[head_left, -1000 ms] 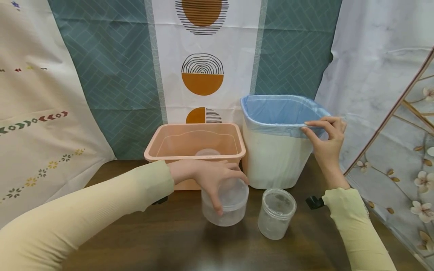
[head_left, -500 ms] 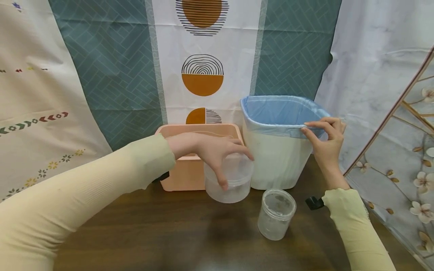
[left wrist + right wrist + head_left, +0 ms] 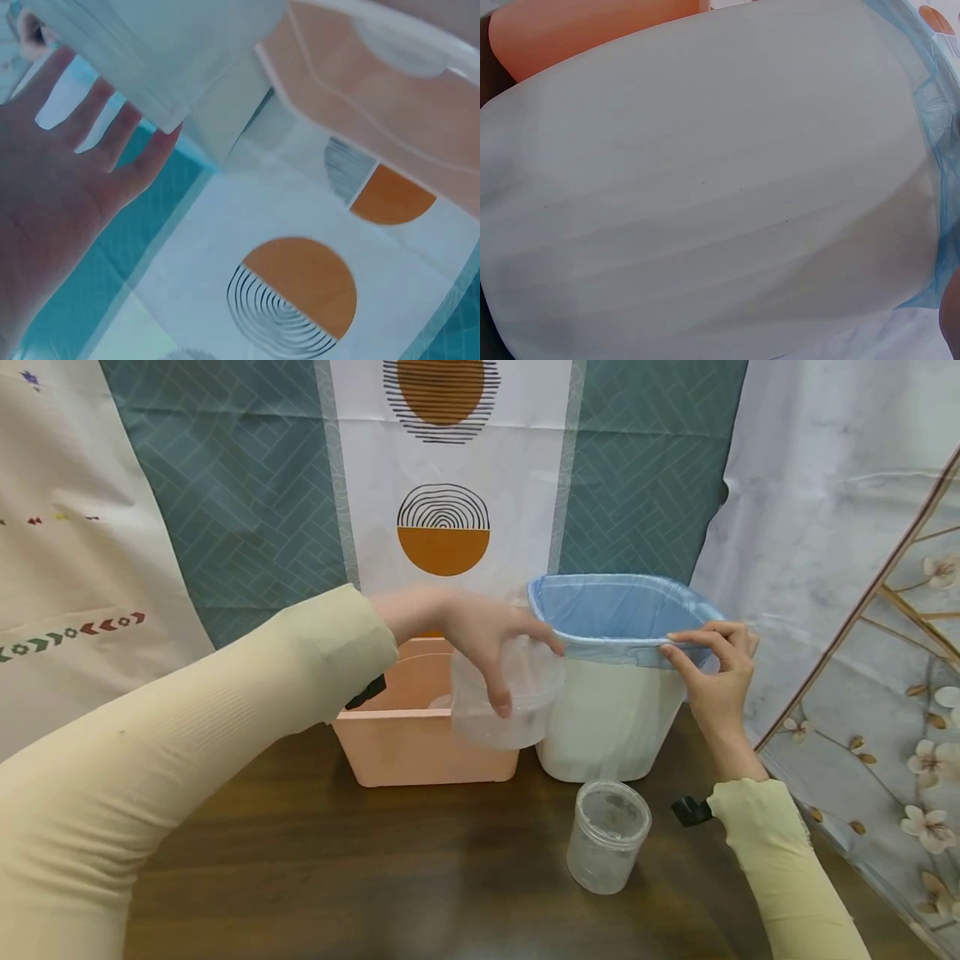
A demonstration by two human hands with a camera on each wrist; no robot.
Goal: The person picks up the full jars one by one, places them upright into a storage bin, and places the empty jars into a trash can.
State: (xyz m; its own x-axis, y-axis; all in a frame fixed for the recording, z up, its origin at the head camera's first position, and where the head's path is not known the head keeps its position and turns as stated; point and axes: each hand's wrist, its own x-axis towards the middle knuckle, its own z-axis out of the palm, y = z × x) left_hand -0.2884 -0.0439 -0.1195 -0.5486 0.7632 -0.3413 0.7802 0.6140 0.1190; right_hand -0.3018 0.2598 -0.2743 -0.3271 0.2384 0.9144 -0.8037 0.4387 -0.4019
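Clear plastic fills my left hand [image 3: 480, 631], with my thumb bent round the near side of a big tub [image 3: 517, 714] and my other fingers over the far side. They are spread wide, I guess because the tub is too fat to pinch. I hold it up off the table [image 3: 300, 860], in front of the right part of a peach box [image 3: 427, 752].

My right hand [image 3: 716, 672] does a much smaller job. Its thumb and first finger are close together, pinching the edge of a blue bag [image 3: 618, 606] at the rim of a white bin [image 3: 607, 714]. Maybe that pinch stops the bag from slipping. The bag is folded down over the outside of the rim, most likely to make it stay put.

Near me, a small jar [image 3: 609, 837] stands upright on the table, in front of the bin. Inside the peach box I see part of a round, see-through thing [image 3: 405, 49]; I can't tell what it is. Behind it all hangs a patterned cloth [image 3: 517, 468].
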